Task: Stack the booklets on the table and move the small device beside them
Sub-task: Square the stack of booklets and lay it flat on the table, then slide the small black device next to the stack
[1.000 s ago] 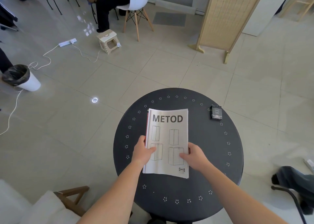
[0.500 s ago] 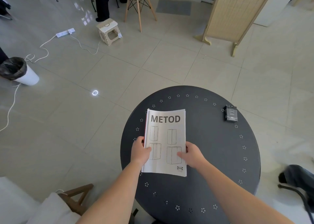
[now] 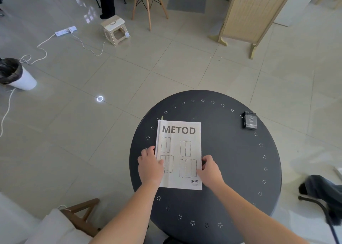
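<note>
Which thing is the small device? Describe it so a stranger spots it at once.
Find the round black table with rings of tiny holes near its rim. On it lies a white METOD booklet, held at its sides by the left hand and right hand. The device sits alone at the far right edge: a small, dark, flat rectangle, the only other thing on the table.
</note>
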Demonstrator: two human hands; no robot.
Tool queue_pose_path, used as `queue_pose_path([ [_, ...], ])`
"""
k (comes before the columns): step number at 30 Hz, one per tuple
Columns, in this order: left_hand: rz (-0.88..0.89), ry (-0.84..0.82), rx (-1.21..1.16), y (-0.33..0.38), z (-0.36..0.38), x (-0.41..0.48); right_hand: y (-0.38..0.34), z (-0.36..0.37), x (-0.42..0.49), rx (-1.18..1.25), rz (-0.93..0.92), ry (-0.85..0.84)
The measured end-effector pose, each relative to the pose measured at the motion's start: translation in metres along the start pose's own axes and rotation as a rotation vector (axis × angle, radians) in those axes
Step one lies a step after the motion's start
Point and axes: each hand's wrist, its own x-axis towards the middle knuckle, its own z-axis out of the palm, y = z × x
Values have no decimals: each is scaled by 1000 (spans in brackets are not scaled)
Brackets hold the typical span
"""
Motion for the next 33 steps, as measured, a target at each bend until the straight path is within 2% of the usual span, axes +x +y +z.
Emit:
queue_pose_path([
  [4,312,16,193,10,8,-12,3,5,-2,-49,8,7],
  [6,371,-27,208,12,18,-17,2,5,-3,-49,8,7],
  [15,340,5,269,24,35,-27,7,6,-6,-8,-9,3],
  [19,350,7,216,43,40,-26,13,-9,-3,26,-36,-4],
  [26,476,-57,79,61,62,-13,38,-77,21,36,-80,239],
  [29,467,-80,103,57,76,-9,44,-105,38,13,-77,313],
  [33,467,-29,166,48,93,-10,43,-134,63,-35,-90,389],
])
